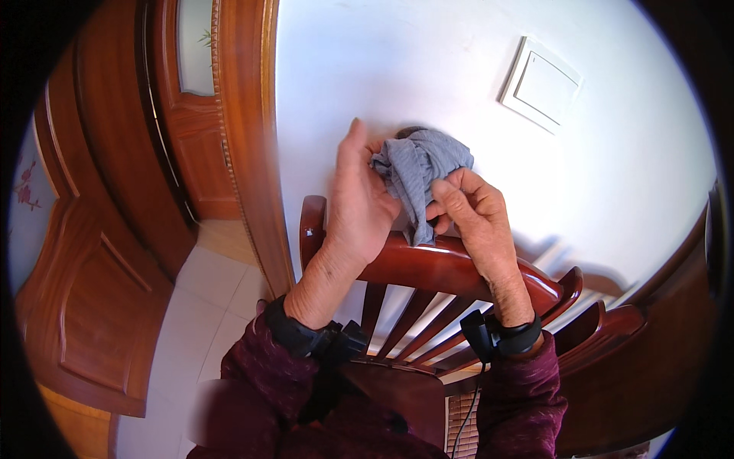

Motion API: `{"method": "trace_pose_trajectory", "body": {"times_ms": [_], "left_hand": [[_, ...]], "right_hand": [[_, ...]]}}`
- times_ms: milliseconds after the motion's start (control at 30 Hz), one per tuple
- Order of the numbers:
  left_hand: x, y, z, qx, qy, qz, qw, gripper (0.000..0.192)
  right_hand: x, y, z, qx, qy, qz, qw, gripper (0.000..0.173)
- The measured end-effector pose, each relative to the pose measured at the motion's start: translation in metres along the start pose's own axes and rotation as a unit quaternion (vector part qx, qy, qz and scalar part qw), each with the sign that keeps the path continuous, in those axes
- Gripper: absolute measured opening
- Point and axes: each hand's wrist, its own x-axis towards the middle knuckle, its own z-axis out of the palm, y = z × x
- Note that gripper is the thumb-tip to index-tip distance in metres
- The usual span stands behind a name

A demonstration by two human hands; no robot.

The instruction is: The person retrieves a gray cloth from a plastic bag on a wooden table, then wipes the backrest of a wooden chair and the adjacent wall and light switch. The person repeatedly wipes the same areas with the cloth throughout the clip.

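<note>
A bunched grey cloth (pixel 421 166) is between my two hands, above the top rail of a dark red wooden chair (pixel 436 264). My right hand (pixel 473 209) pinches the cloth's lower right side between thumb and fingers. My left hand (pixel 361 201) is at the cloth's left side, thumb raised and palm turned towards it; its fingers are partly hidden behind the cloth. One end of the cloth hangs down to the rail. Something dark shows at the cloth's upper edge, too little of it to name.
A white wall with a light switch (pixel 545 83) stands behind the chair. At the left are a wooden door (pixel 109 275), its frame and a pale tiled floor (pixel 195 304). More dark red wooden furniture (pixel 608 327) is at the right. A black cable (pixel 473 401) hangs from my right wrist strap.
</note>
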Motion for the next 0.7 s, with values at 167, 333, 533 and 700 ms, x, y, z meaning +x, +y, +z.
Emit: {"method": "trace_pose_trajectory", "body": {"times_ms": [167,333,533,700], "left_hand": [[-0.005,-0.01,0.003,0.281,-0.02,0.103,0.954,0.046],[-0.005,-0.009,-0.002,0.205,-0.041,0.087,0.974,0.039],[-0.009,-0.008,0.0,0.156,-0.062,0.102,0.981,0.043],[-0.007,-0.005,-0.002,0.077,-0.039,0.053,0.995,0.04]], "right_hand": [[-0.001,-0.004,0.0,0.025,0.023,0.0,0.999,0.023],[-0.003,-0.007,0.002,0.075,0.109,-0.012,0.991,0.025],[0.0,0.0,0.0,0.073,0.15,0.006,0.986,0.019],[0.005,0.004,-0.009,0.147,0.205,0.019,0.968,0.021]]}}
